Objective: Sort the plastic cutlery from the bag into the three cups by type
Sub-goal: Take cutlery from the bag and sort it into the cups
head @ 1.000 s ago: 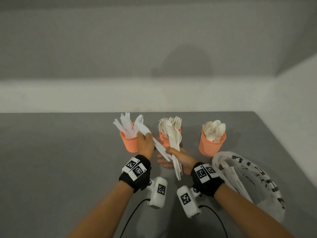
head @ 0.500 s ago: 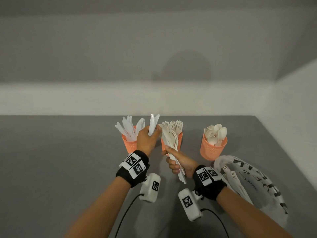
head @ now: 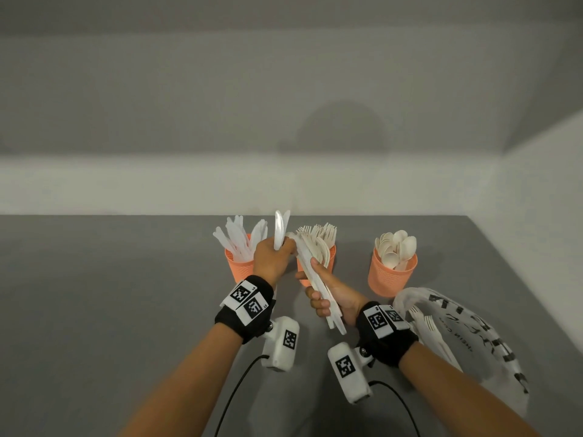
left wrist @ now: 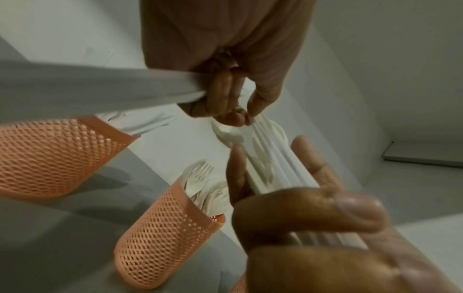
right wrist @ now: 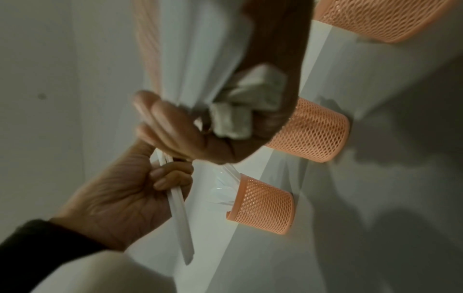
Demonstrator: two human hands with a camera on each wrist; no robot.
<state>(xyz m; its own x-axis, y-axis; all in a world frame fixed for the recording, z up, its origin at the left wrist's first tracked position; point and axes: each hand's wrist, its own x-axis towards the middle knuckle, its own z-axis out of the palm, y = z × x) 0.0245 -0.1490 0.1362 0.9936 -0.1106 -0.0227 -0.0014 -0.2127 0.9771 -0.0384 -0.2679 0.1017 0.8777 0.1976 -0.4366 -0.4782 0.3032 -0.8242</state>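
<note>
The middle cup [head: 303, 279] stands mostly hidden behind the right hand [head: 331, 294] and the bundle of cutlery [head: 318, 279] it grips. To the left of this cup, the left hand [head: 271, 257] covers part of the knife cup [head: 239, 269]. The bag [head: 492, 351], right of the middle cup, blurs its contents, so their count cannot be told. In the left wrist view, the near knife [left wrist: 87, 89] is smeared with blur.
</note>
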